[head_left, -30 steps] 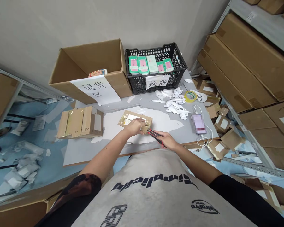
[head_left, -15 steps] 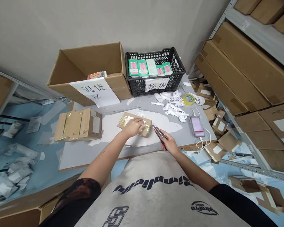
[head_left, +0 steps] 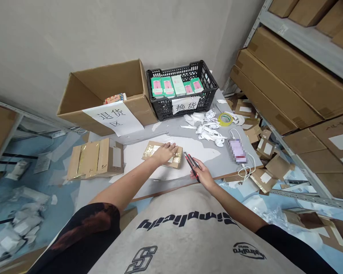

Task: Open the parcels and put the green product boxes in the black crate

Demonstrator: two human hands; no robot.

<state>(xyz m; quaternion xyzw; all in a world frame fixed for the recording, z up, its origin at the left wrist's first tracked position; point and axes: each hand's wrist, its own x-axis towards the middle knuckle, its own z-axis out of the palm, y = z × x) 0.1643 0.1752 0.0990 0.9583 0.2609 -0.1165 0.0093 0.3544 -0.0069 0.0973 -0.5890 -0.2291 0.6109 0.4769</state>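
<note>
grey-topped worktable [head_left: 220, 163], plain grey wall [head_left: 183, 34] behind. left: taped brown cardboard carton [head_left: 90, 160]. centre: small flat brown cardboard box [head_left: 176, 160], left hand [head_left: 165, 153] laid across its top, fingers uncurled. right: slim red-and-black box cutter [head_left: 189, 161], right hand [head_left: 203, 173] clamped on it, tip near the box. likely hazard: box skidding under light pressure, blade catching left fingers. pale label was partly covered; contents were hidden; blade length was too small to tell.

Yellow tape roll [head_left: 225, 124] beside crumpled white paper [head_left: 210, 135].
</note>
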